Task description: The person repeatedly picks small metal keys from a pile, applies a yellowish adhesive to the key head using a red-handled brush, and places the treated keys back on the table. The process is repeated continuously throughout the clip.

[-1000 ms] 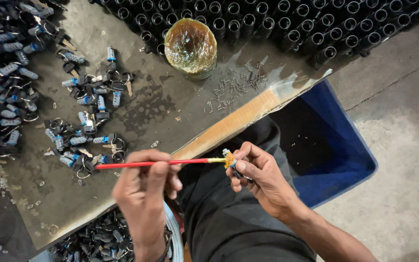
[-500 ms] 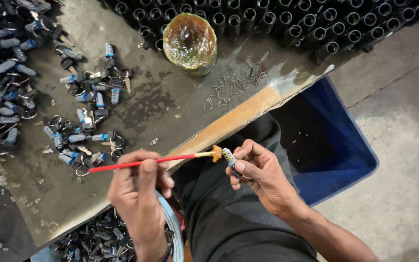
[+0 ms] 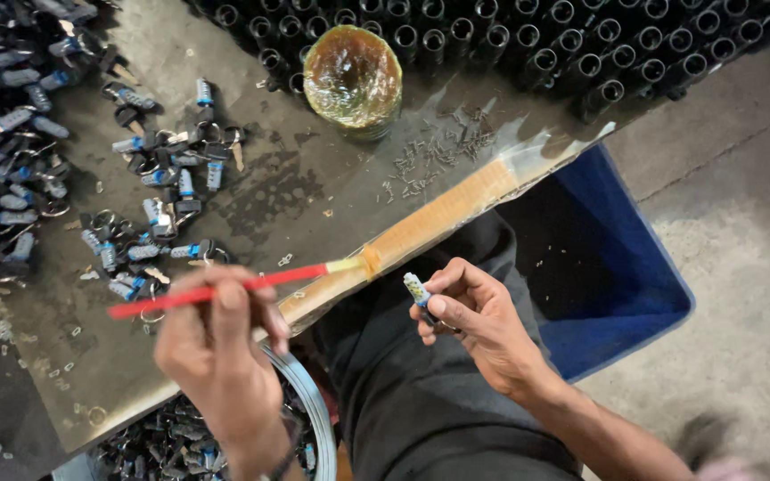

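On the far left of the worn board (image 3: 314, 191), a heap of small metal parts with blue ends (image 3: 11, 134) runs off the edge, and more of the same lie scattered just right of it (too many and too tangled to count). Below the board's near edge, a round tin (image 3: 309, 419) holds dark parts of the same kind. Above that tin the left hand (image 3: 216, 356) is closed, fingers and thumb pinched on one thin red-handled brush (image 3: 225, 287), whose yellowish bristle tip points right and hangs over the board's edge. Near the top stands one round jar (image 3: 352, 80) with yellow-brown stuff inside, and a loose sprinkle of tiny pins (image 3: 438, 156) lies beside it. The right hand (image 3: 470, 316), over the lap, is curled shut around one small blue-tipped part (image 3: 417, 289), apart from the brush tip. One blue bin (image 3: 621, 267) sits further right on the floor.
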`<state>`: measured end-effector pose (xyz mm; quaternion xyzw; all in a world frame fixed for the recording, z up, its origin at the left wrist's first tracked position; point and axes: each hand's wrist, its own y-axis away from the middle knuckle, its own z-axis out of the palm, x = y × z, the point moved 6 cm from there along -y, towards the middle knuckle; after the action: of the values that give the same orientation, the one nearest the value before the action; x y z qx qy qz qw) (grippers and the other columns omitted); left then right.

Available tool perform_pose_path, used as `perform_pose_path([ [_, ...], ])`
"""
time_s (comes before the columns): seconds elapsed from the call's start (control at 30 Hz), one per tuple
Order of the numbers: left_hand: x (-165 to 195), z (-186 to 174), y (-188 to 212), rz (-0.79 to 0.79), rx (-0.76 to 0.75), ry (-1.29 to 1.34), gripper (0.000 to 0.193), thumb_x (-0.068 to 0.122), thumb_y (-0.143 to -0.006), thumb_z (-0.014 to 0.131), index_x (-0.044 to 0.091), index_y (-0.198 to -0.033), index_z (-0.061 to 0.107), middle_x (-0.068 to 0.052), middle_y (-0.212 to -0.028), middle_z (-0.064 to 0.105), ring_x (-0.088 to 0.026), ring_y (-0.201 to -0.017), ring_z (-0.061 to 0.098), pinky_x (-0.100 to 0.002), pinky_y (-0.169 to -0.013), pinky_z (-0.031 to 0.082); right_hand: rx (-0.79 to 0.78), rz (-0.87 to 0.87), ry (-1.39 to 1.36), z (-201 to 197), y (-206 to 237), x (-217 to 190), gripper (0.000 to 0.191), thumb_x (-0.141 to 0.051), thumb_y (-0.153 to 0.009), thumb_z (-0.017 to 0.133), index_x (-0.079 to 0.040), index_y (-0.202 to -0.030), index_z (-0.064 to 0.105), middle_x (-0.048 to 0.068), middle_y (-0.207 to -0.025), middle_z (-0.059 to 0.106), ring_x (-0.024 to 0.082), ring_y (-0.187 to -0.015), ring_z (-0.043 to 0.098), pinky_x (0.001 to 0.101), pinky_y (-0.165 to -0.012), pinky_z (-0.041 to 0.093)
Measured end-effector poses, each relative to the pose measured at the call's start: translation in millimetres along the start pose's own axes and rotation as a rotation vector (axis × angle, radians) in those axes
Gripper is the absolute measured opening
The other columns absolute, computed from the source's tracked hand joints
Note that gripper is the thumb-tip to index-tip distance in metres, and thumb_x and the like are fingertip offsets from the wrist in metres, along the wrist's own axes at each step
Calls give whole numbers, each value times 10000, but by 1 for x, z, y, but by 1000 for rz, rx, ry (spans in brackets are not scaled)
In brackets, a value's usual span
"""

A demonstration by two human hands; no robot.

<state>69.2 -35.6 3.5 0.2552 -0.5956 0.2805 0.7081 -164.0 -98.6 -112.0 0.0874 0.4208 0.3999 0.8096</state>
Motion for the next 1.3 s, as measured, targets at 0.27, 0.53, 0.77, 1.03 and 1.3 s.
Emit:
perform_pose_path([
  [0.27,4,53,-122,69,-146,-259,262,200,-1030,649,31,-1231,648,-71,-897,734,-84,-524,622,-234,-403,418,-182,125,156,10,4,13,306,-179,-1003,617,27,-1229,639,158,-1114,727,209,-976,702,364,-877,573],
  [0.53,47,-44,-48,-58,66,-871,205,213,-1007,679,72,-1129,765,-21,-873,794,-60,-540,624,-218,-470,463,-147,270,275,2,9,29,420,-229,-953,627,31,-1283,637,156,-1147,748,229,-1058,726,373,-941,583],
  [0.77,59,-61,-18,215,-34,-1011,162,126,-966,737,97,-1125,745,-22,-1033,732,-104,-711,679,-243,-600,529,-914,111,726,132,20,154,590,-332,-1038,602,16,-1499,480,208,-1400,554,277,-1269,581,388,-1066,478],
  [1.03,-5,-58,-62,355,-229,-1445,208,140,-921,713,165,-1126,743,-34,-1092,657,-286,-837,691,-429,-679,527,-744,62,733,91,17,114,391,-273,-1036,605,-36,-1346,611,88,-1241,626,177,-1143,631,318,-994,527],
  [1.3,23,-49,-63,347,-184,-1390,183,141,-910,745,147,-1093,736,-18,-1125,683,-238,-762,698,-367,-669,526,-441,-87,678,68,13,31,214,-158,-1014,633,-20,-1172,675,73,-1148,668,160,-1038,652,323,-922,540],
])
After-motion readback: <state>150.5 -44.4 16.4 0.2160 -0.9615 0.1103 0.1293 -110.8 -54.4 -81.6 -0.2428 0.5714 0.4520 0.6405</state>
